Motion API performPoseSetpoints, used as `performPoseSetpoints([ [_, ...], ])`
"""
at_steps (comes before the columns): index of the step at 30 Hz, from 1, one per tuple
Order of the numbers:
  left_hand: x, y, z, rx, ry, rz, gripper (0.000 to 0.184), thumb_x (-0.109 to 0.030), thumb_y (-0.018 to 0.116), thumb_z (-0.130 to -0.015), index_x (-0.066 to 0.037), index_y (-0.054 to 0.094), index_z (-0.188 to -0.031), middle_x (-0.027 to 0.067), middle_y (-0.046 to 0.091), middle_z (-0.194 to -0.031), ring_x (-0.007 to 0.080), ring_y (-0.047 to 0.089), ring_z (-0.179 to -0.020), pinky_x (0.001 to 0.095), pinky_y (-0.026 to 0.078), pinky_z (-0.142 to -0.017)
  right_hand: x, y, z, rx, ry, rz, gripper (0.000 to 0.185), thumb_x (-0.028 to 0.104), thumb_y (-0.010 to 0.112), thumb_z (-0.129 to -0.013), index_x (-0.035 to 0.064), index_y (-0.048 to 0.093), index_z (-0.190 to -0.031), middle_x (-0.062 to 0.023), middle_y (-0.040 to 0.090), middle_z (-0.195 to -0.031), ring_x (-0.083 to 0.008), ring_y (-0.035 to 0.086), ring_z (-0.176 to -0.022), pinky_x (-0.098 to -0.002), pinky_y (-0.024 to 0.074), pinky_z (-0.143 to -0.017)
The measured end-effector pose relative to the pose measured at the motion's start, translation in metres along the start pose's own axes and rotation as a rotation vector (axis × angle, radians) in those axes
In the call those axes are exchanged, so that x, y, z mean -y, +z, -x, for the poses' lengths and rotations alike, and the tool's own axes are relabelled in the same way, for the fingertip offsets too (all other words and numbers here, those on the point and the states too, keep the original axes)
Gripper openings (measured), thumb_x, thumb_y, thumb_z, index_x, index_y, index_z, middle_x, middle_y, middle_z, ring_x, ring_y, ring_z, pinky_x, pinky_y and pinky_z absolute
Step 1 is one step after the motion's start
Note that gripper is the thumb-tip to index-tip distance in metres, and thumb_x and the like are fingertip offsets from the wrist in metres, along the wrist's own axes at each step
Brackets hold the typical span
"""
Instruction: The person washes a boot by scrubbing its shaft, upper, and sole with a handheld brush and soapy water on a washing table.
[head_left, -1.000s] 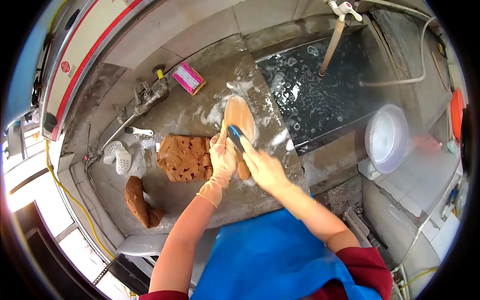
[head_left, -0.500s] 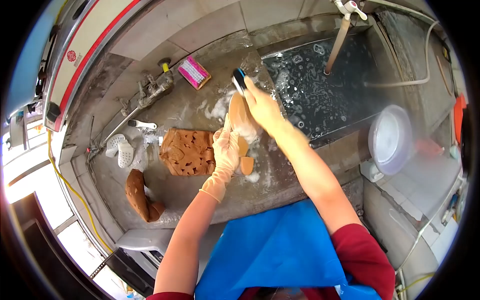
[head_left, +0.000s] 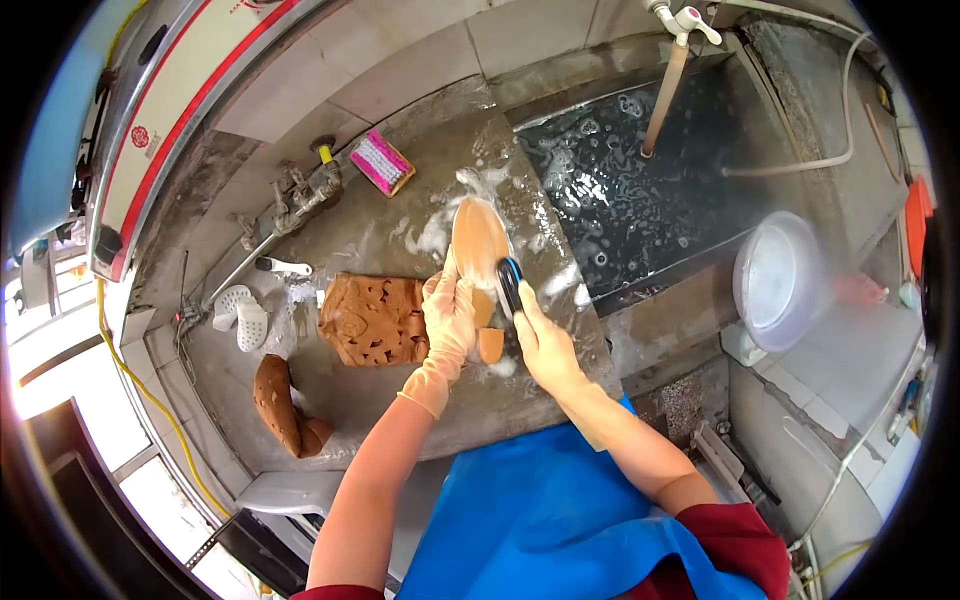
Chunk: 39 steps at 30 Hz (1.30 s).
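On the wet counter lies a brown cut-out boot (head_left: 375,318), its tan sole (head_left: 480,235) and heel (head_left: 490,345) facing up toward me. My left hand (head_left: 449,318), in a pale glove, is closed around the boot between its shaft and sole. A scrub brush with a black and blue handle (head_left: 510,285) is gripped in my right hand (head_left: 545,345), also gloved. The brush is against or very near the sole's right edge; its bristles are hidden. White suds (head_left: 432,235) lie around the sole. A second brown boot (head_left: 283,405) rests at the left.
A pink and white scrubbing block (head_left: 382,163) sits at the back. White perforated inserts (head_left: 240,315) and a small white-handled brush (head_left: 285,266) lie left. Right of the counter is a basin of dark water (head_left: 640,190) with a tap (head_left: 684,22); a pale tub (head_left: 775,280) stands further right.
My right hand has drawn the brush down toward me, from the sole's toe end to its right edge. My left hand stays on the boot. The whole view has shifted slightly.
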<state>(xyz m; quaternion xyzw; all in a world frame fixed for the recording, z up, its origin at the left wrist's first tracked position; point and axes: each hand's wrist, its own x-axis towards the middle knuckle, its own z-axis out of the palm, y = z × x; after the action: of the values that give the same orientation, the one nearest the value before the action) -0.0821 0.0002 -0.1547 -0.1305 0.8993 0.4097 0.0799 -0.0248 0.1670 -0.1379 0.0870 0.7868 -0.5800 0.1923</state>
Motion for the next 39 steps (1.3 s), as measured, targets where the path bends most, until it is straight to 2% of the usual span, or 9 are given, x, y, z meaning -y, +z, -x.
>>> performPoseSetpoints([
  [4,-0.004,0.002,-0.001,0.0,0.05,0.029,0.045,-0.016,0.055,-0.096,-0.008,0.051,-0.14,0.016,0.058,-0.108,0.0267,0.055,-0.098,0.0338,0.043,-0.09,0.046,-0.018,-0.13,-0.07,0.087,0.081,0.05,0.03,0.047,-0.101,0.0226,0.036,-0.149,-0.0283,0.062,-0.114,-0.0421,0.063,-0.104,-0.044,0.0497,-0.087],
  [8,-0.02,-0.01,-0.003,0.064,0.134,0.191,0.041,-0.017,0.054,-0.097,-0.003,0.053,-0.135,0.0196,0.062,-0.116,0.0268,0.058,-0.1,0.035,0.044,-0.093,0.014,0.005,-0.056,-0.149,-0.033,-0.007,0.05,0.03,0.047,-0.101,0.0214,0.037,-0.149,-0.0287,0.064,-0.106,-0.0433,0.063,-0.1,-0.046,0.0492,-0.085],
  [11,0.006,-0.001,-0.015,-0.148,0.345,0.052,0.043,-0.026,0.057,-0.094,-0.002,0.058,-0.13,0.0235,0.054,-0.134,0.0387,0.049,-0.126,0.0413,0.035,-0.109,-0.013,-0.018,0.031,0.067,0.129,0.098,0.053,0.03,0.05,-0.1,0.0203,0.036,-0.15,-0.0247,0.054,-0.133,-0.038,0.054,-0.122,-0.0403,0.0443,-0.101],
  [14,-0.052,-0.009,-0.054,-0.177,0.298,-0.097,0.049,-0.026,0.064,-0.09,0.005,0.056,-0.127,0.0211,0.058,-0.129,0.0295,0.057,-0.117,0.0367,0.044,-0.099,-0.034,-0.042,0.059,-0.315,0.056,0.019,0.049,0.029,0.052,-0.1,0.0176,0.042,-0.147,-0.0237,0.053,-0.136,-0.0359,0.054,-0.125,-0.0363,0.0423,-0.103],
  [16,-0.059,0.006,-0.108,0.095,0.116,-0.295,0.049,-0.037,0.063,-0.089,-0.003,0.062,-0.124,0.0229,0.065,-0.115,0.0401,0.061,-0.107,0.0412,0.048,-0.094,-0.023,-0.068,0.065,-0.387,0.111,0.029,0.052,0.035,0.049,-0.099,0.0186,0.039,-0.148,-0.0261,0.06,-0.123,-0.0437,0.058,-0.112,-0.0459,0.0471,-0.095],
  [20,-0.102,-0.012,-0.124,0.775,0.068,-0.452,0.05,-0.035,0.069,-0.085,-0.001,0.063,-0.121,0.0165,0.071,-0.098,0.0326,0.067,-0.09,0.0394,0.053,-0.081,-0.031,-0.091,0.07,-0.495,0.073,-0.068,0.052,0.036,0.051,-0.099,0.0192,0.039,-0.148,-0.0288,0.058,-0.126,-0.0423,0.056,-0.118,-0.0421,0.0452,-0.099],
  [23,-0.176,-0.065,-0.062,0.592,-0.054,-0.39,0.046,-0.021,0.078,-0.079,0.001,0.063,-0.117,0.008,0.071,-0.092,0.0171,0.066,-0.085,0.032,0.053,-0.072,-0.02,-0.1,0.085,-0.472,0.164,-0.138,0.053,0.036,0.051,-0.099,0.021,0.038,-0.149,-0.0277,0.058,-0.127,-0.0412,0.055,-0.121,-0.041,0.0436,-0.101],
  [29,-0.17,-0.168,0.013,0.338,0.151,-0.083,0.057,-0.036,0.083,-0.077,0.001,0.059,-0.113,0.0091,0.067,-0.1,0.0146,0.062,-0.091,0.0304,0.051,-0.08,-0.021,-0.078,0.079,-0.389,0.224,-0.206,0.059,0.044,0.052,-0.098,0.021,0.035,-0.15,-0.026,0.059,-0.127,-0.0403,0.055,-0.121,-0.0429,0.0424,-0.101],
  [39,0.003,-0.049,0.134,0.322,-0.011,-0.198,0.053,-0.019,0.08,-0.08,-0.001,0.042,-0.112,0.0131,0.049,-0.102,0.0239,0.052,-0.093,0.0377,0.047,-0.081,-0.028,0.037,0.062,-0.453,-0.009,-0.519,0.057,0.033,0.055,-0.099,0.0107,0.035,-0.148,-0.0271,0.053,-0.134,-0.0395,0.051,-0.125,-0.0406,0.0407,-0.104],
])
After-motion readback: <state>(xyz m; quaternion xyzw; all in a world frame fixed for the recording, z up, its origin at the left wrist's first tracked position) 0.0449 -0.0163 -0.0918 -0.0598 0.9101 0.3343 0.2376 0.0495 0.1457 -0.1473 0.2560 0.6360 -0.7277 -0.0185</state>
